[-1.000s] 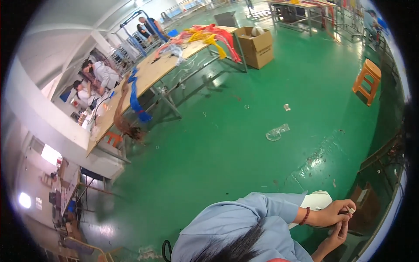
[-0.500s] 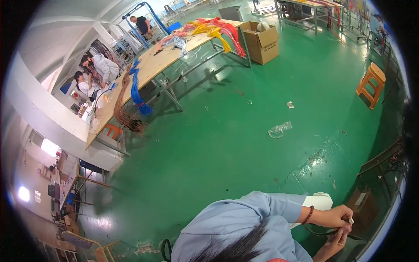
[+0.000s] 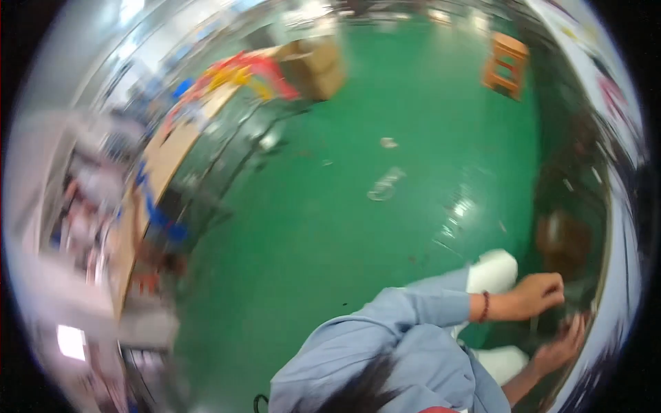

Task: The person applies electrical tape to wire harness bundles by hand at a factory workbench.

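Observation:
My left hand, with a dark red beaded bracelet at the wrist, is raised above my lap at the lower right. Its fingers are curled together, and what is in them, if anything, is too blurred to name. A thin pale strand hangs just below it. Nearer to me, my right hand is at the edge of the work table. Motion smears its fingers, so its grip is unclear. A gap separates the two hands.
Beyond my hands, a brown box sits low beside the table. An orange stool stands far off on the green floor. Clear plastic scrap lies there. A long table with coloured wire bundles and a cardboard carton are at far left.
My view has swung to the right. My hands, together at a small white piece and a dark cable before, are now apart. The right one has come to the table edge.

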Motion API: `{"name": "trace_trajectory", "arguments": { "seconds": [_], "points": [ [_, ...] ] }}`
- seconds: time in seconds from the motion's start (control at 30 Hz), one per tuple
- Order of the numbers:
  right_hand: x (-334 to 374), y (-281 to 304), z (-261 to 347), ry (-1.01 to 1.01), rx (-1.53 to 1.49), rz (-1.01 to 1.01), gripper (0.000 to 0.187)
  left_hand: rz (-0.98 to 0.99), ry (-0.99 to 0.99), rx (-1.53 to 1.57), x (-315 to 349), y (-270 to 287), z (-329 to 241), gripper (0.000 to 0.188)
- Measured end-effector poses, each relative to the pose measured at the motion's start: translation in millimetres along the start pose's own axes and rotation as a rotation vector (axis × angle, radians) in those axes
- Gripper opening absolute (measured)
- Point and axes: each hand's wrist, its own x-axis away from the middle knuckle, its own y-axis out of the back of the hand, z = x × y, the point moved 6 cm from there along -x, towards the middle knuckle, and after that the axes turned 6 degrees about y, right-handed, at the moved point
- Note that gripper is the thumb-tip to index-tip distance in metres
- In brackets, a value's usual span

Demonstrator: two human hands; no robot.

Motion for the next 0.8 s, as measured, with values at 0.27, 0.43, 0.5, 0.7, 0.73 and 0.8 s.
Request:
{"name": "trace_trajectory", "arguments": {
  "seconds": [0.27,0.43,0.5,0.7,0.73,0.8],
  "points": [
    [50.6,-2.5,25.6,-0.67,-0.592,-0.416,0.02,0.46,0.184,0.077,34.6,-75.4,61.2,0.014],
    [90.1,24.5,5.1,-0.804,-0.919,-0.523,0.016,0.668,0.28,0.133,49.3,-109.9,55.2,0.02],
    [101.3,40.7,6.2,-0.864,-0.972,-0.572,0.017,0.742,0.316,0.102,57.8,-121.6,54.3,0.022],
    [127.8,60.8,-0.2,-0.936,-0.897,-0.642,0.013,0.863,0.314,0.018,76.8,-140.4,55.2,0.022],
    [130.8,64.2,0.2,-0.907,-0.858,-0.688,0.012,0.857,0.309,-0.001,78.1,-142.7,53.3,0.021],
    [132.7,69.0,2.3,-0.889,-0.838,-0.769,0.009,0.857,0.345,0.045,83.5,-148.3,53.1,0.021]
  ]
}}
